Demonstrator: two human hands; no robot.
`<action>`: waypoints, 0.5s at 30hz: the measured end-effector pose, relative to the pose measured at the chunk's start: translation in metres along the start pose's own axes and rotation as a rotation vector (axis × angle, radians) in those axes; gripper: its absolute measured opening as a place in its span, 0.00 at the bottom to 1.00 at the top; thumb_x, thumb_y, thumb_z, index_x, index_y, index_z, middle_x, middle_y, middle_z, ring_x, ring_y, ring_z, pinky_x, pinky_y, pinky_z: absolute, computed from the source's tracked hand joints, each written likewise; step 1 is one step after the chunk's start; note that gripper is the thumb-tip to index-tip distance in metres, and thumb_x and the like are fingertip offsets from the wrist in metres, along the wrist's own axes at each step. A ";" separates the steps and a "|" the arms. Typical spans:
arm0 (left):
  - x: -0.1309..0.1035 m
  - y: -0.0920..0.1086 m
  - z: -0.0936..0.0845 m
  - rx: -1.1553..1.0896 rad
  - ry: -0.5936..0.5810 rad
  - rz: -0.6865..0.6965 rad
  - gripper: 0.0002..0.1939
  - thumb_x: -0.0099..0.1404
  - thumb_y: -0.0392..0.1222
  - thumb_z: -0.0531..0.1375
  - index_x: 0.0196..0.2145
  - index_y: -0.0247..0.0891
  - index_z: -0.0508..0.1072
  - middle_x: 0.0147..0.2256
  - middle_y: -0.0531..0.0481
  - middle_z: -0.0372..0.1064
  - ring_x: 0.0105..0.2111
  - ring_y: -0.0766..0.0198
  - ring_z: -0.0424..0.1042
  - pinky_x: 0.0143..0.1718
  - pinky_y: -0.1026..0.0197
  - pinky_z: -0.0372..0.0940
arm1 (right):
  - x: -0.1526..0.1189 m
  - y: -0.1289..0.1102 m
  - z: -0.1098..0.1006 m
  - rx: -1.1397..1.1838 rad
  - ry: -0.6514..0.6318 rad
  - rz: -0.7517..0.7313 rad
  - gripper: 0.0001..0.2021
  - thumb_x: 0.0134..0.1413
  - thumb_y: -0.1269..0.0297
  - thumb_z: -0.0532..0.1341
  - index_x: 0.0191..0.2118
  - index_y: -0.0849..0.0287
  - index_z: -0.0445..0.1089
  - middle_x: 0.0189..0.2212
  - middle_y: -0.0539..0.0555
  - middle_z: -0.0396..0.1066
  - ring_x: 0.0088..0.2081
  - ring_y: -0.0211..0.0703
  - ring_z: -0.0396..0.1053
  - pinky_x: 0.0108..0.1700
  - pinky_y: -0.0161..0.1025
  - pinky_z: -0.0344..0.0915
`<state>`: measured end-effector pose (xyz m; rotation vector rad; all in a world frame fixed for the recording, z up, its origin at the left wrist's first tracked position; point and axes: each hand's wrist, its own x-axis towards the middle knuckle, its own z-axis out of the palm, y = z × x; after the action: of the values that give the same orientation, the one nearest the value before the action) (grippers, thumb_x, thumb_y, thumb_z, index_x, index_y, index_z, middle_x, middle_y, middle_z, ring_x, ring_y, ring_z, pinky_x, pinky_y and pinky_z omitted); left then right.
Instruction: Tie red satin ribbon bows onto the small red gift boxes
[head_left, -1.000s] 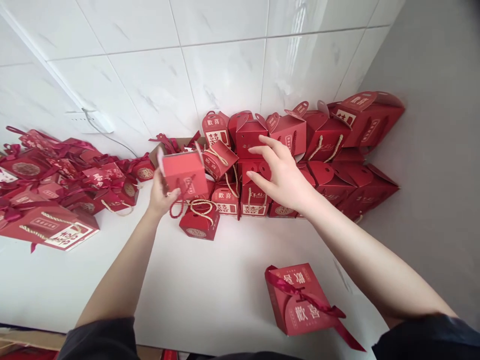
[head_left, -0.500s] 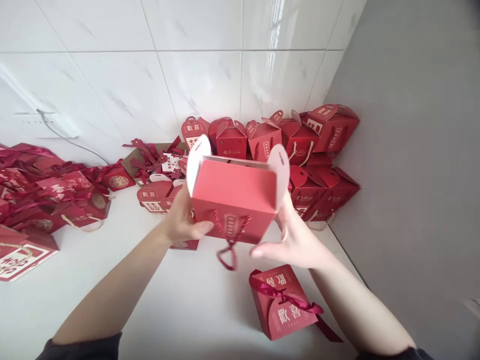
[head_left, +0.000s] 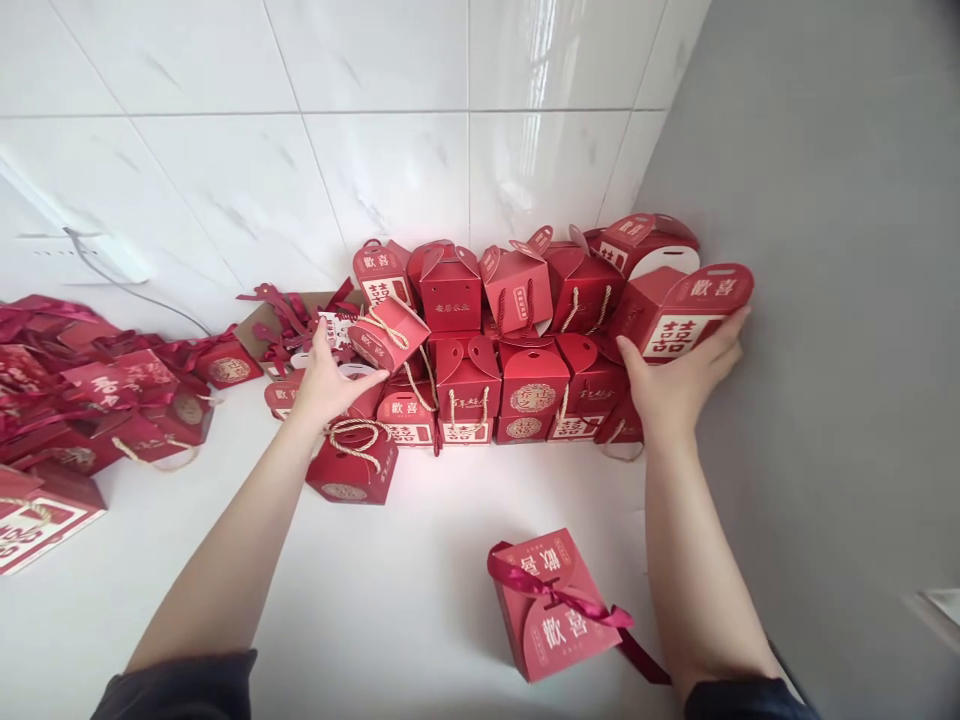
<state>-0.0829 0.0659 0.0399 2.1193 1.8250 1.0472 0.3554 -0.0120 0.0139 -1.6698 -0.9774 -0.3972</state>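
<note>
My right hand (head_left: 679, 385) grips a large red box (head_left: 667, 318) with a white double-happiness panel, at the right end of the stacked boxes. Thumb and fingers lie on opposite sides of it. My left hand (head_left: 334, 382) has its thumb and fingers around a smaller tilted red box (head_left: 388, 338) with a gold cord, at the left of the stack. Below that hand, a dark red box (head_left: 352, 470) with looped cord rests on the white surface. A box tied with a ribbon (head_left: 559, 605) lies nearer me, between my forearms.
Two rows of red boxes (head_left: 534, 385) stand against the tiled wall (head_left: 382, 170). Ribboned boxes (head_left: 161, 395) are piled at the left, near a cable (head_left: 139, 290). A grey panel (head_left: 810, 300) bounds the right side.
The open red box held between both hands has left the middle. My right hand has moved up and right and now holds a large box; my left hand has moved left to a smaller one.
</note>
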 end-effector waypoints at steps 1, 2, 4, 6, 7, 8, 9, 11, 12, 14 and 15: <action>-0.002 0.000 0.004 -0.016 -0.020 0.018 0.67 0.50 0.56 0.70 0.70 0.39 0.28 0.70 0.34 0.34 0.69 0.40 0.42 0.65 0.42 0.51 | -0.005 0.000 0.004 -0.024 -0.022 0.036 0.60 0.42 0.44 0.69 0.70 0.69 0.34 0.64 0.75 0.48 0.64 0.71 0.47 0.62 0.65 0.48; -0.004 0.002 0.008 -0.016 -0.024 0.033 0.68 0.50 0.56 0.70 0.69 0.39 0.25 0.70 0.34 0.30 0.69 0.40 0.40 0.65 0.42 0.51 | -0.010 -0.001 0.007 -0.044 -0.028 0.060 0.59 0.43 0.44 0.68 0.70 0.69 0.35 0.63 0.75 0.48 0.64 0.72 0.48 0.62 0.66 0.49; -0.009 0.011 0.014 0.024 0.004 0.036 0.70 0.49 0.57 0.70 0.69 0.41 0.22 0.70 0.34 0.28 0.69 0.39 0.40 0.64 0.41 0.53 | -0.016 -0.006 0.006 -0.063 -0.014 0.046 0.56 0.46 0.42 0.66 0.69 0.70 0.37 0.64 0.76 0.46 0.64 0.72 0.47 0.62 0.67 0.48; -0.012 0.021 0.018 0.089 0.055 0.016 0.69 0.49 0.58 0.70 0.69 0.42 0.23 0.70 0.33 0.34 0.67 0.37 0.47 0.61 0.39 0.57 | -0.017 -0.013 0.000 -0.050 0.030 -0.031 0.50 0.53 0.44 0.62 0.69 0.69 0.38 0.66 0.75 0.41 0.67 0.69 0.43 0.64 0.66 0.45; -0.013 0.025 0.019 0.120 0.075 0.010 0.67 0.50 0.58 0.69 0.69 0.43 0.25 0.69 0.33 0.37 0.66 0.36 0.49 0.59 0.38 0.59 | -0.017 -0.017 -0.004 -0.035 0.058 -0.076 0.47 0.56 0.45 0.60 0.69 0.68 0.38 0.67 0.74 0.39 0.68 0.67 0.40 0.65 0.65 0.44; -0.013 0.028 0.021 0.143 0.087 0.011 0.65 0.51 0.58 0.69 0.70 0.43 0.28 0.69 0.32 0.40 0.65 0.36 0.51 0.57 0.38 0.61 | -0.017 -0.022 -0.009 -0.018 0.086 -0.117 0.43 0.59 0.47 0.58 0.69 0.67 0.38 0.67 0.74 0.38 0.68 0.65 0.39 0.66 0.64 0.42; -0.011 0.030 0.023 0.157 0.095 0.014 0.63 0.51 0.57 0.68 0.70 0.44 0.30 0.68 0.33 0.42 0.65 0.35 0.52 0.56 0.37 0.63 | -0.017 -0.026 -0.014 0.000 0.108 -0.153 0.41 0.60 0.49 0.57 0.68 0.67 0.39 0.67 0.73 0.38 0.69 0.64 0.38 0.66 0.64 0.42; -0.008 0.031 0.025 0.150 0.103 0.030 0.61 0.51 0.56 0.68 0.70 0.43 0.34 0.68 0.33 0.43 0.65 0.35 0.53 0.55 0.37 0.64 | -0.018 -0.036 -0.022 0.045 0.135 -0.207 0.37 0.62 0.52 0.56 0.68 0.68 0.41 0.67 0.73 0.40 0.69 0.62 0.39 0.67 0.63 0.42; -0.005 0.030 0.025 0.131 0.107 0.033 0.61 0.51 0.55 0.69 0.70 0.43 0.36 0.68 0.34 0.44 0.64 0.36 0.55 0.56 0.38 0.64 | -0.018 -0.040 -0.026 0.070 0.144 -0.230 0.36 0.62 0.53 0.56 0.67 0.68 0.42 0.67 0.73 0.41 0.69 0.62 0.39 0.67 0.62 0.43; -0.001 0.026 0.023 0.070 0.142 0.002 0.61 0.49 0.52 0.70 0.69 0.42 0.38 0.66 0.34 0.50 0.61 0.39 0.62 0.56 0.41 0.64 | -0.019 -0.047 -0.032 0.120 0.165 -0.266 0.35 0.62 0.55 0.57 0.67 0.68 0.45 0.66 0.73 0.43 0.69 0.61 0.41 0.67 0.62 0.43; 0.001 0.024 0.019 0.033 0.185 -0.027 0.61 0.48 0.51 0.70 0.69 0.40 0.38 0.64 0.33 0.55 0.58 0.41 0.65 0.56 0.42 0.64 | -0.019 -0.049 -0.034 0.144 0.179 -0.279 0.34 0.62 0.56 0.58 0.67 0.67 0.47 0.66 0.72 0.44 0.69 0.61 0.41 0.67 0.63 0.43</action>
<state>-0.0525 0.0666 0.0393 2.0708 1.9584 1.2537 0.3131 -0.0481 0.0434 -1.3472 -1.0813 -0.6356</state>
